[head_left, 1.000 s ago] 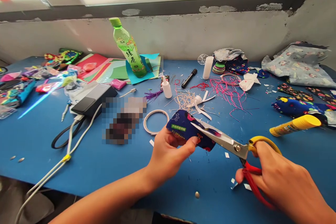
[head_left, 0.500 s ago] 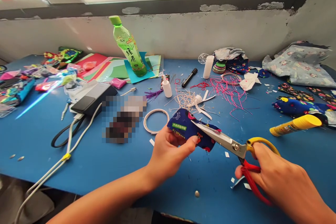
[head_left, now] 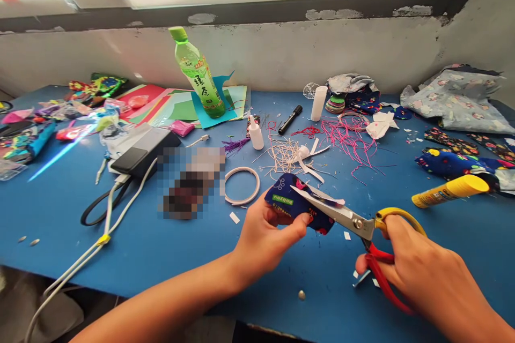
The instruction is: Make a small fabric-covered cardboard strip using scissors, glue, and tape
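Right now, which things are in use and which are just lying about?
In use:
- dark-blue printed fabric piece, left hand
- steel scissors with yellow and red handles, right hand

Apparently just lying about:
- yellow cylindrical glue stick
- black marker pen
- green-capped plastic bottle

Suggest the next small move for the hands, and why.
Probably squeeze the scissors gently further shut along the upper edge of the blue patterned cloth: the blades look slightly parted there, the right hand grips the handles, and the left hand pinches the piece just below the blades.
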Available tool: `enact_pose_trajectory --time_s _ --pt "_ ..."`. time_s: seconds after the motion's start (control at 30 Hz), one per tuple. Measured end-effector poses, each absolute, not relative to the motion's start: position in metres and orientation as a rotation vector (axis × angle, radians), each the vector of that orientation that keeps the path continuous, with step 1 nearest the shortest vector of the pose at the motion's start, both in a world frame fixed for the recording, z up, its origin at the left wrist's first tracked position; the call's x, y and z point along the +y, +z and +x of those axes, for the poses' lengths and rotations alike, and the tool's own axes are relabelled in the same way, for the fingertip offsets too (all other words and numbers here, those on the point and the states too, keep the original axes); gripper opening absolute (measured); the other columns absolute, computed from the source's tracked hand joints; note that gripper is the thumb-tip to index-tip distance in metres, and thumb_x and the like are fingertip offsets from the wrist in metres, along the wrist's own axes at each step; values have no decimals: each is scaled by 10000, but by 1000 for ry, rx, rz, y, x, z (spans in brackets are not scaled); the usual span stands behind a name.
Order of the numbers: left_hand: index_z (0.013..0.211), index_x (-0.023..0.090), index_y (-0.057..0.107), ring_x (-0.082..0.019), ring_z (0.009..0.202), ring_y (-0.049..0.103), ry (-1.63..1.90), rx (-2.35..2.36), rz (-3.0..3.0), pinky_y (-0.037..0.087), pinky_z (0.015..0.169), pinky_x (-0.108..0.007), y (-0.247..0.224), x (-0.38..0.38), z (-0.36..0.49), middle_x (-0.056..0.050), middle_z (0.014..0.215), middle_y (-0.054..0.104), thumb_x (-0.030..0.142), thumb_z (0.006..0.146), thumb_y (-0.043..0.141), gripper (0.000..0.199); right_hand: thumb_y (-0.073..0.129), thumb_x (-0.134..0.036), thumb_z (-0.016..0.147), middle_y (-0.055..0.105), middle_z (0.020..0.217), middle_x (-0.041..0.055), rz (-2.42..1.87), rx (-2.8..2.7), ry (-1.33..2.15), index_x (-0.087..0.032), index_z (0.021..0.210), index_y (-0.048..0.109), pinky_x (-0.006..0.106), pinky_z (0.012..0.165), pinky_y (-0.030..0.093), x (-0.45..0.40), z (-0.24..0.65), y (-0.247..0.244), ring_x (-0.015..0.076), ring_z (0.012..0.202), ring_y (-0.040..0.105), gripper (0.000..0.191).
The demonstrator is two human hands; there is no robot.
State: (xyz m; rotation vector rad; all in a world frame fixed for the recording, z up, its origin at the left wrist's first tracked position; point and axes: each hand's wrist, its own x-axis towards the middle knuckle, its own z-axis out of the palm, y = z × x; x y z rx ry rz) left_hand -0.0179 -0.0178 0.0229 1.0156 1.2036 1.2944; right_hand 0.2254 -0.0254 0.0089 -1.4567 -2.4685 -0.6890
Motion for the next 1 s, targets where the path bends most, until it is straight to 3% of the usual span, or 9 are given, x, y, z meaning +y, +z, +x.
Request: enact_pose_trajectory --time_s 0.23,0.4,0.63,1.0 --pt "808 172 665 -168 618 723 1286 1226 1057 601 563 -226 22 -19 -20 -15 707 761 195 675 768 170 355 -612 942 602 645 14 -1408 -2493 -668 -203 887 494 262 364 372 -24 231 4 185 476 620 435" --pt "893 178 681 -199 713 753 1227 1162 1093 626 643 -258 20 -20 -17 -24 784 779 183 712 746 193 390 -539 930 629 691 29 -1467 -2524 -541 -218 932 476 277 368 373 -24 229 3 208 499 629 333" --pt "887 182 677 -203 722 755 1200 1147 1085 619 627 -250 20 -23 -15 -20 782 777 175 714 740 185 344 -626 945 623 674 14 -1391 -2516 -619 -206 930 475 263 357 390 -24 230 3 191 505 656 440" --pt "972 172 701 -185 736 734 1140 1123 1099 610 670 -248 13 -26 -13 -39 828 772 208 733 745 246 350 -584 954 641 673 14 -1381 -2540 -605 -213 916 451 258 354 410 -24 225 5 194 503 673 386"
